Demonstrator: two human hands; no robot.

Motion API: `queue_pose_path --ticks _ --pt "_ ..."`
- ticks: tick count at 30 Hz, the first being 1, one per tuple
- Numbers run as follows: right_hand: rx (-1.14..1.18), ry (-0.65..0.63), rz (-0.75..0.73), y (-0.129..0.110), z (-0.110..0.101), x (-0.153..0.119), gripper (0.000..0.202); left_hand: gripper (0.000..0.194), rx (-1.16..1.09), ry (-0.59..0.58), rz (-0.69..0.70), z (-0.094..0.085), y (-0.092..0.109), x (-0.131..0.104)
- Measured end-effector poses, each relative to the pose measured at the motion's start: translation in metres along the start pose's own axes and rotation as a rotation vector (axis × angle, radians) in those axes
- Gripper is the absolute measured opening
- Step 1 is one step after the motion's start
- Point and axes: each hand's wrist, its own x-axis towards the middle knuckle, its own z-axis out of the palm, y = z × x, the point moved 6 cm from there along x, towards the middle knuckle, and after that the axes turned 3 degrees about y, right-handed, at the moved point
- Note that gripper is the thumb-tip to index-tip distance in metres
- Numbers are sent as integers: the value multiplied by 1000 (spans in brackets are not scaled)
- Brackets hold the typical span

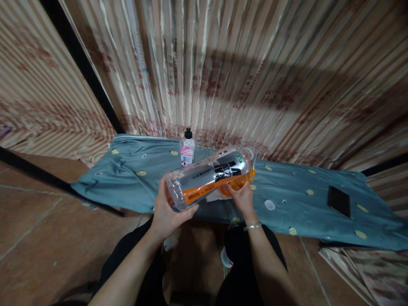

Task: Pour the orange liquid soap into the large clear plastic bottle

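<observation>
My left hand (167, 212) is closed around the base end of a large clear plastic bottle (197, 180) with a silver, black and orange label. The bottle lies tilted, its mouth end higher and off to the right. Below that end, my right hand (244, 199) grips an orange see-through container (237, 183), partly hidden behind the bottle and my fingers. Whether the two touch, I cannot tell. Behind the big bottle stands a small clear pump-top bottle (187, 149) with a black cap and a pink label. Something white (216, 196) lies under the orange container.
A teal cloth with yellow prints (143, 191) covers the long bench in front of me. On it lie a round white lid (269, 205) and a flat black rectangular object (339, 202). Dark metal poles (83, 68) and a striped curtain (223, 63) stand behind.
</observation>
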Motion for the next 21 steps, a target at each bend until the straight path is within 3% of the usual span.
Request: queue_pose_path --ticks 11,21 --pt "-46 8 -32 2 -1 2 99 104 5 11 11 0 6 1" --pt "-28 -11 -19 -2 -2 1 95 105 16 -32 -62 -1 8 4"
